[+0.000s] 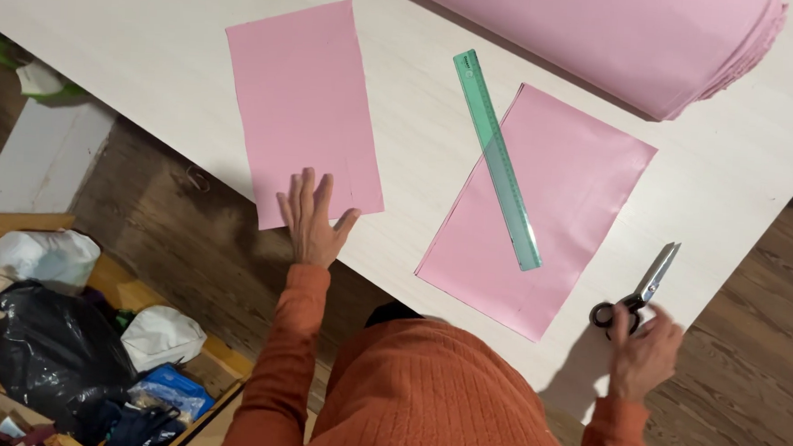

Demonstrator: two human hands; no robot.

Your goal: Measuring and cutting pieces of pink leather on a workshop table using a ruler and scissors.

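Note:
My left hand (311, 220) lies flat with its fingers spread on the near edge of a pink fabric rectangle (302, 100) on the pale table (151, 65). To the right lies a second pink rectangle (570, 196), and a green see-through ruler (497, 156) rests slantwise across its left side. At the table's near right edge, my right hand (645, 352) has its fingers at the black handles of the metal scissors (651, 277), which lie on the table with closed blades pointing away from me.
A thick roll of pink fabric (623, 36) lies across the far right of the table. Below the table's left side, a wooden box (217, 358) on the wood floor holds a black bag (55, 350), white bundles and blue items.

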